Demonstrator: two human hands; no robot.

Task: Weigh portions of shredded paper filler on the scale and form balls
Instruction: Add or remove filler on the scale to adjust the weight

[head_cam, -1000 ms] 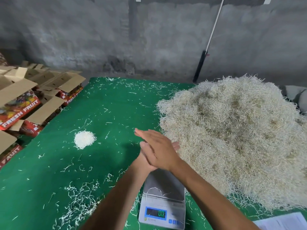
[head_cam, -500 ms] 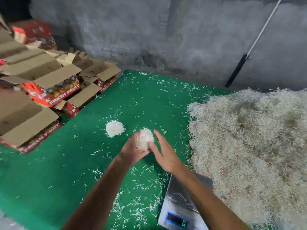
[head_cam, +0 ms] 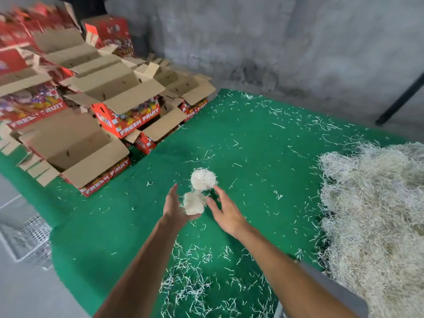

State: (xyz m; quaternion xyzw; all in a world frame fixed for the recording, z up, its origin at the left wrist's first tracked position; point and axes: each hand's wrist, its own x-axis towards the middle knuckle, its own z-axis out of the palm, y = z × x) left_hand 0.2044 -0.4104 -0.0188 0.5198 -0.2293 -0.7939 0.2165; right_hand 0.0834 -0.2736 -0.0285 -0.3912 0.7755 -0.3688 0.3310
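A small white ball of shredded paper (head_cam: 203, 179) lies on the green cloth (head_cam: 252, 157). Just in front of it, a second, blurred ball (head_cam: 193, 203) sits against the palm of my left hand (head_cam: 174, 208), whose fingers are straight. My right hand (head_cam: 226, 212) hovers just right of this ball with its fingers spread and relaxed, apart from it. The big heap of shredded paper (head_cam: 376, 214) fills the right side. Only the grey platform of the scale (head_cam: 332, 288) shows at the bottom right, behind my right forearm.
Open "Fresh Fruit" cartons (head_cam: 91, 111) are stacked along the left edge of the cloth. A white mesh basket (head_cam: 27, 237) stands on the floor at lower left. A black pole (head_cam: 401, 99) leans on the concrete wall. Loose paper strands (head_cam: 202, 290) litter the cloth.
My hands went from pressing a ball between the palms above the scale to reaching forward-left beside the first ball. My right hand has come off it. The view swung left.
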